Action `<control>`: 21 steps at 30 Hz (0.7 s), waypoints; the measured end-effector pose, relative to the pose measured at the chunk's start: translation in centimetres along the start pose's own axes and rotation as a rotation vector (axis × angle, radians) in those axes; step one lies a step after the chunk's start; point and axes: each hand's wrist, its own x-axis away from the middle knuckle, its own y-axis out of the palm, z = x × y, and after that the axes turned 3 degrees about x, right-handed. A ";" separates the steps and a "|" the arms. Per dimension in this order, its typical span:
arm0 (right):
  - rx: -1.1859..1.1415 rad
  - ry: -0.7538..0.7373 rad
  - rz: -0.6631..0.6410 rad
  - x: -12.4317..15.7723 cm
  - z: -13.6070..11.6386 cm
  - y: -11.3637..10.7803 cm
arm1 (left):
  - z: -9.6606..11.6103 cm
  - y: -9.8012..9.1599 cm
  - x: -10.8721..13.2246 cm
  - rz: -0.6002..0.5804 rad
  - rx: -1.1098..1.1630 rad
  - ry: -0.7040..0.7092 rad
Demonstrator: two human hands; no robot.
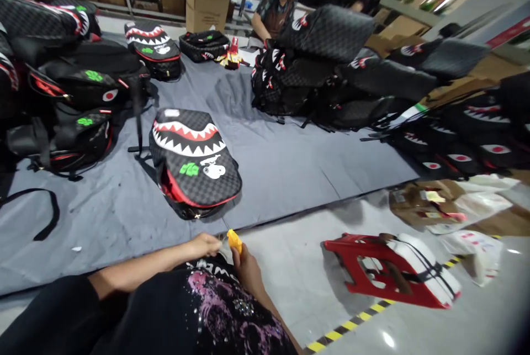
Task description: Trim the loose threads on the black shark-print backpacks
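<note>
My right hand (248, 268) is wrapped round a small yellow tool (234, 240), whose exact kind I cannot make out. Just to its left, my left hand (206, 245) has its fingers pinched together near the tool's end; whatever is between them is too small to name. Both hands are in front of my body at the near edge of the grey cloth. Beyond them a black checkered backpack (192, 164) lies on its back, with a red-and-white shark-mouth print, a green patch and red trim. Its lower left side gapes, showing red inside.
Piled backpacks stand at left (78, 76) and right (323, 68) on the grey cloth (281, 173). Another person (275, 10) is behind the right pile. A red stool (372, 272) with a white top stands at right. A carton (206, 7) stands at the back.
</note>
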 end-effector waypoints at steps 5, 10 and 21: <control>-0.034 -0.041 -0.104 -2.8 -0.1 0.1 | 3.9 -3.2 1.3 0.354 -0.941 0.533; -0.205 -0.211 -0.140 -2.4 -0.2 -0.6 | 6.4 -10.8 -1.1 0.771 -1.317 0.242; -0.833 -0.229 0.143 -1.2 -5.6 -4.5 | 16.6 -12.9 -0.3 0.929 -1.232 0.533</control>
